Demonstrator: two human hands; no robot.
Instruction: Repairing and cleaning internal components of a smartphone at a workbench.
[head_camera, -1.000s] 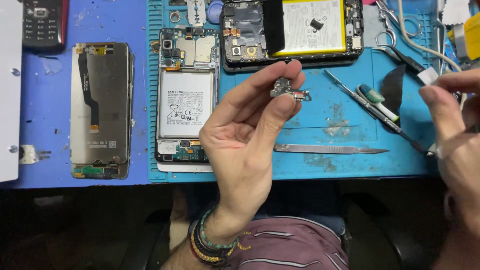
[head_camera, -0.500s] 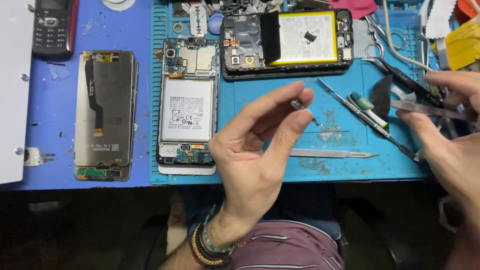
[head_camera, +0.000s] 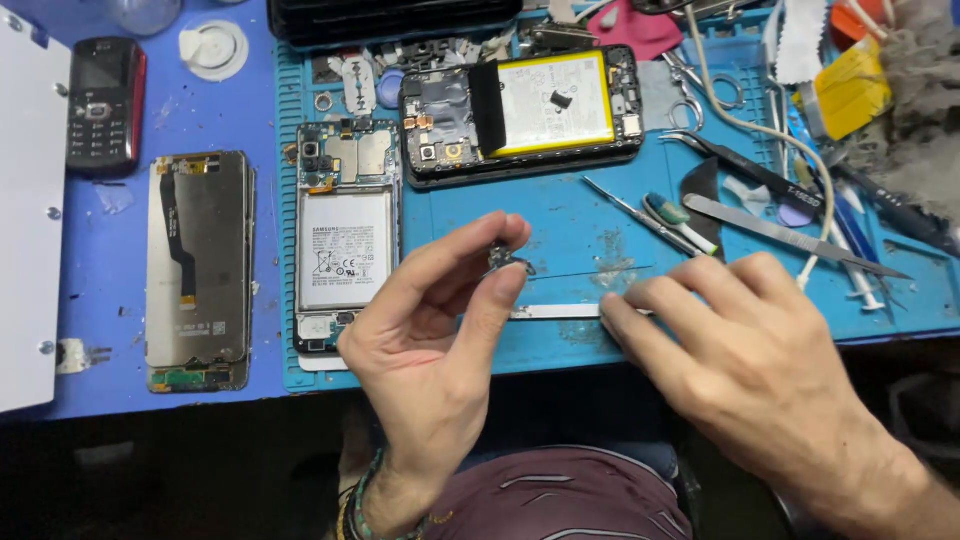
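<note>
Lying at nine o'clock on the blue table (head_camera: 100, 300), a black keypad phone (head_camera: 104, 103) sits above a loose screen (head_camera: 197, 268). Next, on the mat (head_camera: 560, 225), an opened phone (head_camera: 346, 240) shows its white battery. The left hand (head_camera: 425, 345) is raised at six o'clock, its grip nearly closed, thumb and forefinger pinching a small metal part (head_camera: 508, 260) clear of the mat. At twelve o'clock a second opened phone (head_camera: 520, 110) shows a yellow battery. The right hand (head_camera: 745, 350), fingers flat and holding nothing, presses on a thin metal strip (head_camera: 555, 311); tweezers (head_camera: 790, 225) lie at two o'clock. By my judgement the part is being inspected; seating it would call for a fine tool.
</note>
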